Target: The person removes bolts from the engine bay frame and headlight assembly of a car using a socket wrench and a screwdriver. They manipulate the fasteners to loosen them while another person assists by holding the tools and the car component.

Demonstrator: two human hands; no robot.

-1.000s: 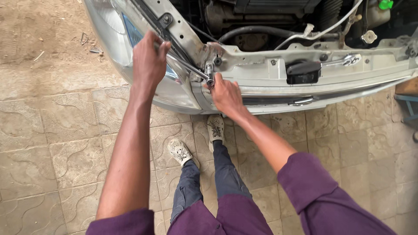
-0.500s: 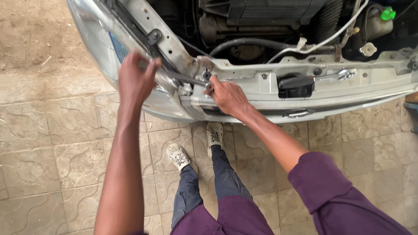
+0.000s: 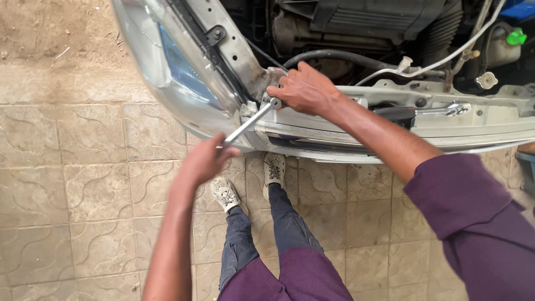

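Observation:
I stand at the open front of a car, looking down. A silver ratchet wrench (image 3: 248, 124) slants from the metal front panel (image 3: 390, 114) down to the left. My left hand (image 3: 203, 161) grips the free end of its handle, below the headlight (image 3: 167, 67). My right hand (image 3: 304, 89) is closed over the wrench head, where it meets the panel beside the headlight bracket. The fastener under the head is hidden by my fingers.
Engine bay parts lie behind the panel: a black hose (image 3: 334, 56), a white cable (image 3: 446, 58) and a reservoir with a green cap (image 3: 515, 38). A latch (image 3: 446, 108) sits on the panel. My feet (image 3: 251, 181) stand on patterned paving tiles.
My left hand has swung the wrench handle down and away from the headlight, toward me. My right hand stays on the wrench head. The view has shifted closer to the car.

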